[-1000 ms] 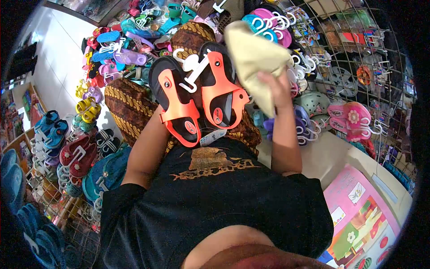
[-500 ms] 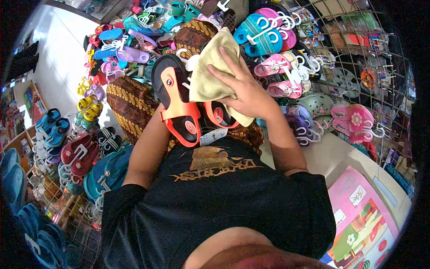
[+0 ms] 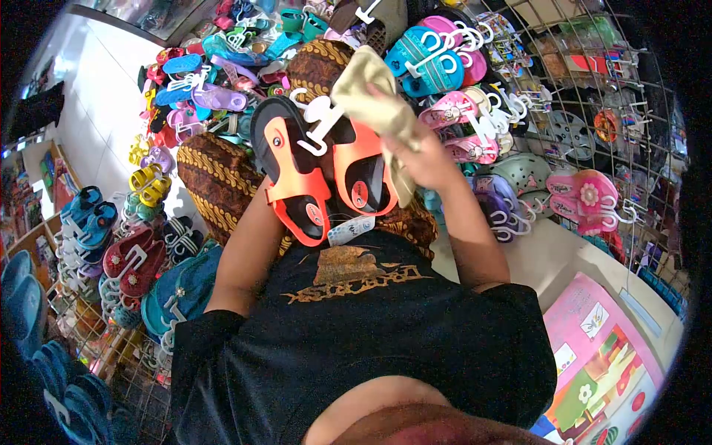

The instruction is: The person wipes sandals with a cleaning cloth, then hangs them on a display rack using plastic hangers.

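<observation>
The person's right hand point(image 3: 424, 157) grips a pale yellow cloth point(image 3: 374, 100), the fingers curled and pressed together on its bunched folds, and the cloth lies against the upper outer edge of the right-hand sandal of an orange and black pair of sandals point(image 3: 326, 167) held up in front of the chest. The pair hangs side by side on a white plastic hanger point(image 3: 319, 122) whose hook sits between the two heels, and a small white tag point(image 3: 351, 229) dangles below the toes. The left hand is hidden behind the sandals; only the left forearm point(image 3: 248, 248) shows rising to them from below, so the state of those fingers cannot be told. A loose flap of the cloth hangs down past the hand beside the sandal's edge. The person wears a black shirt point(image 3: 356, 334) with a gold print. Behind the sandals lies brown patterned fabric point(image 3: 215, 174). All around, wire racks point(image 3: 638, 148) carry many small sandals in pink, blue, purple and yellow on white hangers, with blue ones point(image 3: 81, 219) far to the left. A pink printed board point(image 3: 601, 363) lies at the lower right
</observation>
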The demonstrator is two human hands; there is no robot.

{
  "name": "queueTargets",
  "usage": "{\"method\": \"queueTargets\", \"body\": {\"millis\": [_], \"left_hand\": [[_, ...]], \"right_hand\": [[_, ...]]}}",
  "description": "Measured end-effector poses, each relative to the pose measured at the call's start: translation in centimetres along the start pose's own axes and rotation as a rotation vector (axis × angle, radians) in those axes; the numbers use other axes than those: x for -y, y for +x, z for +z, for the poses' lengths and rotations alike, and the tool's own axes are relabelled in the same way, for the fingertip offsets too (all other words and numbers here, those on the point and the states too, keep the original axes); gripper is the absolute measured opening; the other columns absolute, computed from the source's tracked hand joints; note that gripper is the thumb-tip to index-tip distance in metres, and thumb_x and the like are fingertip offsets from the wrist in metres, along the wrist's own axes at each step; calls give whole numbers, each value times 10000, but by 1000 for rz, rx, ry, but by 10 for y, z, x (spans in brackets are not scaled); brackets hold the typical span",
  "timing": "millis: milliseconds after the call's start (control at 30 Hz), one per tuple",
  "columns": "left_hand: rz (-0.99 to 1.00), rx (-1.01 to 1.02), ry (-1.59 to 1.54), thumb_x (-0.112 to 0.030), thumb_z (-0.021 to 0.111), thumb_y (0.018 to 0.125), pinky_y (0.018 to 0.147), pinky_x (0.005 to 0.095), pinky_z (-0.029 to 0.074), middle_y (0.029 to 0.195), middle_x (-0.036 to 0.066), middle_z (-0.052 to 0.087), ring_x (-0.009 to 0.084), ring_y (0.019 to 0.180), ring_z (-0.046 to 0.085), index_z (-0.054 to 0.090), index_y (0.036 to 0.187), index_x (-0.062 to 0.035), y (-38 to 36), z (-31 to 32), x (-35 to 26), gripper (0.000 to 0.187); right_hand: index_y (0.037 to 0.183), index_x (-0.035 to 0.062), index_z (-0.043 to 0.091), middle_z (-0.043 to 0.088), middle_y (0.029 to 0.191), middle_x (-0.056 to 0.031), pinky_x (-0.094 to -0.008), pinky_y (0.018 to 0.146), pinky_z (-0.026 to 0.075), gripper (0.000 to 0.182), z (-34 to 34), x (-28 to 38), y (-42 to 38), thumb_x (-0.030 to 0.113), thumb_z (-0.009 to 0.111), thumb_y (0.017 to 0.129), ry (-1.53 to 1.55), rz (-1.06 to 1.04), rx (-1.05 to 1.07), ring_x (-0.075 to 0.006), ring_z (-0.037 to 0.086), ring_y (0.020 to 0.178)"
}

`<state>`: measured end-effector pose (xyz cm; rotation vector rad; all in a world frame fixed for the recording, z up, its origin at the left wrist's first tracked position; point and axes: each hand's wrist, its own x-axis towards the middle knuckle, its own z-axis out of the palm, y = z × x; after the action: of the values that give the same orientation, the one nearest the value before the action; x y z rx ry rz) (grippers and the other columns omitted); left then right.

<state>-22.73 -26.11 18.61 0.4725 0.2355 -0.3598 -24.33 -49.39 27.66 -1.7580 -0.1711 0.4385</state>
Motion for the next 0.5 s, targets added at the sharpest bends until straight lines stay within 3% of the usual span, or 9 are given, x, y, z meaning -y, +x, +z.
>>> {"method": "queueTargets", "body": {"millis": [67, 133, 167, 200, 267, 333, 367, 467, 500], "left_hand": [[0, 4, -4, -487, 476, 917, 964, 428, 424, 1200, 115, 583, 272, 1086, 551, 512, 1257, -68, 1, 0, 0, 540], [2, 8, -6, -488, 475, 916, 966, 428, 423, 1201, 115, 582, 272, 1087, 550, 512, 1258, -68, 2, 1, 0, 542], [2, 9, -12, -489, 475, 916, 966, 429, 422, 1202, 115, 582, 273, 1088, 549, 512, 1258, -68, 2, 2, 1, 543], [1, 11, -13, -489, 475, 916, 967, 429, 422, 1202, 115, 582, 273, 1088, 549, 512, 1258, -68, 1, 3, 2, 544], [-3, 19, -15, -491, 475, 915, 968, 429, 421, 1203, 115, 581, 273, 1090, 548, 511, 1259, -68, 2, 5, 4, 546], [3, 22, -17, -492, 474, 915, 970, 430, 420, 1204, 115, 581, 274, 1091, 547, 511, 1260, -68, 1, 5, 4, 548], [7, 26, -20, -493, 474, 914, 970, 430, 419, 1205, 115, 580, 274, 1092, 547, 511, 1260, -68, 2, 5, 3, 549], [23, 35, -30, -495, 474, 914, 972, 431, 417, 1206, 115, 579, 275, 1094, 546, 510, 1261, -68, 3, 8, 2, 552], [27, 36, -32, -496, 474, 913, 973, 431, 417, 1207, 115, 579, 275, 1094, 545, 510, 1262, -68, 2, 8, 2, 553]], "right_hand": [[1305, 35, 494, 321, 1487, -111, -343, 1095, 284, 452, -2, -3, 0, 207, 617, 906, 400, 100, -97, -177, 276, 1369], [1291, 65, 513, 316, 1493, -119, -391, 1123, 240, 465, 3, 5, 2, 149, 641, 852, 94, -147, -104, -246, 251, 1396], [1297, 99, 519, 291, 1507, -119, -436, 1151, 162, 547, -8, 10, 4, 86, 665, 770, -533, -279, 128, -327, 204, 1412], [1300, 121, 522, 276, 1514, -119, -467, 1160, 95, 614, -4, 12, 1, 58, 674, 709, -635, -297, 178, -393, 152, 1412], [1312, 105, 510, 306, 1505, -108, -446, 1151, 153, 605, -9, 12, 2, 40, 654, 728, -580, -279, 169, -333, 212, 1411], [1320, 93, 501, 339, 1492, -92, -423, 1132, 212, 615, -10, 10, 2, 12, 633, 725, -2, -163, -15, -267, 281, 1390], [1330, 88, 490, 362, 1482, -71, -403, 1114, 252, 611, -10, 18, 1, 5, 610, 737, 55, -158, -57, -217, 329, 1361], [1301, 66, 517, 356, 1481, -93, -384, 1114, 255, 589, -12, 17, 3, -16, 596, 723, -775, -283, 169, -258, 324, 1366], [1287, 56, 526, 387, 1458, -117, -377, 1103, 273, 556, -7, 21, 2, -33, 576, 740, -752, -308, 144, -273, 351, 1349]]}}
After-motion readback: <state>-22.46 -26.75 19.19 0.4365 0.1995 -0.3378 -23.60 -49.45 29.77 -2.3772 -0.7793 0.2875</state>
